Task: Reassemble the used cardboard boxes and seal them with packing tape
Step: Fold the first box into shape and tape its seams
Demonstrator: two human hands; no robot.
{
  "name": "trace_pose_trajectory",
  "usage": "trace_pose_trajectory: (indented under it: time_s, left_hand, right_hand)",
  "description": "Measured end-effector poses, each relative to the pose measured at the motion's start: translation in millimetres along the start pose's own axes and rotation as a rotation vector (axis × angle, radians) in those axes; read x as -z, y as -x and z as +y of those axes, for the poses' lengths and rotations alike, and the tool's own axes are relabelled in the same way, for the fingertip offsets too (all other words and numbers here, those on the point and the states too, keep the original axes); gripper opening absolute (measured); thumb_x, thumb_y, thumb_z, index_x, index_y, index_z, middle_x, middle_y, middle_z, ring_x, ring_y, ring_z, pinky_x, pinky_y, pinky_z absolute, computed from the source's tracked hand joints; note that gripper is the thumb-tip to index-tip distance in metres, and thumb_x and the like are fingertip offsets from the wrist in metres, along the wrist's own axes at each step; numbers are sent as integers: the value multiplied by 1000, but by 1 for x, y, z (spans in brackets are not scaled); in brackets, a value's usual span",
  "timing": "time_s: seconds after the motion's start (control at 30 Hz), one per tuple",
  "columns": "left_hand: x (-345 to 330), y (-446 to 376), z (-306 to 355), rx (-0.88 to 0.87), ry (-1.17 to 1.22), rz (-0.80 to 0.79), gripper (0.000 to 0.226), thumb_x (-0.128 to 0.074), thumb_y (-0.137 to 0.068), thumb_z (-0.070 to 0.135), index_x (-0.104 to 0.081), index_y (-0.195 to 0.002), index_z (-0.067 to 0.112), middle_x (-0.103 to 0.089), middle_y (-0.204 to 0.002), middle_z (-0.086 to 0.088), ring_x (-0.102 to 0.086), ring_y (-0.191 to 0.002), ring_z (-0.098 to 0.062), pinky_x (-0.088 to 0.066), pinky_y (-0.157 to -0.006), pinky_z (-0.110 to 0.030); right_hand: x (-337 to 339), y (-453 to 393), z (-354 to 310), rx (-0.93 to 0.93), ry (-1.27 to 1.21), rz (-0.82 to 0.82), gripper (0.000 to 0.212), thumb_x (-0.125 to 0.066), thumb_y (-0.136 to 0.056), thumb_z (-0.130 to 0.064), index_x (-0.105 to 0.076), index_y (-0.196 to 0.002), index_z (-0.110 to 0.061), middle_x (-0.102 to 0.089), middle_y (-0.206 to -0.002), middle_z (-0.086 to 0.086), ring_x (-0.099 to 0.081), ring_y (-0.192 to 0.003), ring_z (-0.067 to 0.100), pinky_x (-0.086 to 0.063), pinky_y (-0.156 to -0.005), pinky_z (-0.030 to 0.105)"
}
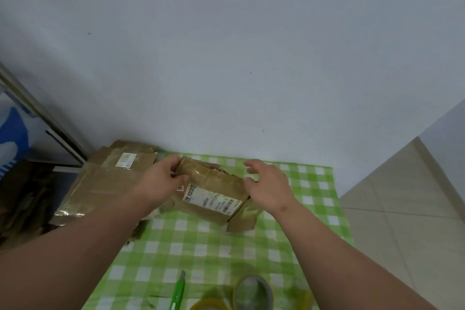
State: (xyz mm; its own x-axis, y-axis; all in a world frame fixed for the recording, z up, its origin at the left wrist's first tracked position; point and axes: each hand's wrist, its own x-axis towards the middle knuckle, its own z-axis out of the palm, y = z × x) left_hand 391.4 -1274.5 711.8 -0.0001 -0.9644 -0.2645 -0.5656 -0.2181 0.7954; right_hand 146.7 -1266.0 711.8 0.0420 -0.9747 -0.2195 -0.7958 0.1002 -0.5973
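A small worn cardboard box [214,191] with a white shipping label and old glossy tape lies on the green checked tablecloth [201,246]. My left hand [163,179] grips the box's far left corner with curled fingers and thumb. At the box's right end my right hand [269,184] hovers with fingers loosely spread and the thumb touching the edge. A loose flap [242,221] sticks out at the box's near right. Two tape rolls lie at the near edge, a grey-cored roll [253,293] and a yellowish roll [208,306].
A stack of flattened cardboard boxes [100,184] lies left of the table against the wall. A green utility knife [177,292] rests near the tape. The table's right edge drops to a tiled floor [402,209]. A metal rail [42,116] slants at the far left.
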Motion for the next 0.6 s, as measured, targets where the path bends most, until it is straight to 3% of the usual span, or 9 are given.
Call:
trace_pose_trajectory:
  time_s: [0.07,0.13,0.2,0.27,0.33,0.43,0.5,0.6]
  left_hand:
    - [1,5,-12,38,38,29,22,-66,-89,1,-64,-90,22,-72,-85,8,-69,-88,-14,-54,-85,-38]
    - [2,7,-23,66,55,47,22,-64,-91,1,-64,-94,23,-73,-90,7,-68,-93,-14,-53,-89,-39]
    - [2,5,-31,80,68,55,19,-63,-92,4,-65,-97,21,-74,-92,5,-69,-94,-16,-53,-92,-43]
    - [2,5,-36,109,84,43,11,-63,-94,10,-66,-99,20,-74,-92,4,-70,-94,-19,-54,-92,-43]
    - [3,5,-41,122,108,28,11,-64,-94,28,-68,-103,24,-75,-96,4,-69,-97,-19,-53,-94,-45]
    - [4,6,-45,160,144,31,42,-61,-85,61,-68,-112,29,-73,-108,5,-67,-103,-17,-51,-100,-46]
    - [4,7,-39,177,116,47,38,-53,-93,57,-68,-115,29,-71,-111,0,-65,-103,-19,-49,-101,-45]
    - [5,7,-31,246,102,5,51,-49,-94,59,-64,-125,22,-65,-119,-3,-62,-107,-26,-48,-100,-46]
  right_hand:
    - [-2,-2,16,-128,106,141,48,-51,-94,-28,-47,-142,-28,-50,-145,-1,-37,-137,23,-31,-113,42]
    - [-7,-2,28,-308,52,175,56,-52,-93,-29,-38,-147,-29,-32,-156,1,-26,-142,28,-29,-114,47]
    - [-13,-3,34,-467,-177,126,66,-55,-92,-32,-28,-152,-26,-21,-158,6,-31,-139,33,-36,-108,47]
    - [-22,-4,33,-548,-379,65,69,-56,-92,-32,-26,-153,-21,-26,-154,10,-45,-128,33,-43,-98,41]
    - [-31,-3,28,-563,-492,22,66,-57,-92,-35,-31,-150,-20,-43,-145,10,-55,-117,30,-48,-96,41]
    - [-42,-3,17,-527,-565,-3,61,-59,-92,-44,-37,-144,-21,-55,-130,5,-60,-110,26,-49,-99,45]
    - [-42,-4,10,-501,-542,4,54,-61,-92,-45,-43,-137,-20,-55,-120,2,-59,-101,21,-49,-94,39]
    - [-39,-8,5,-443,-491,11,44,-64,-93,-34,-45,-130,-19,-52,-110,1,-52,-77,8,-42,-79,31]
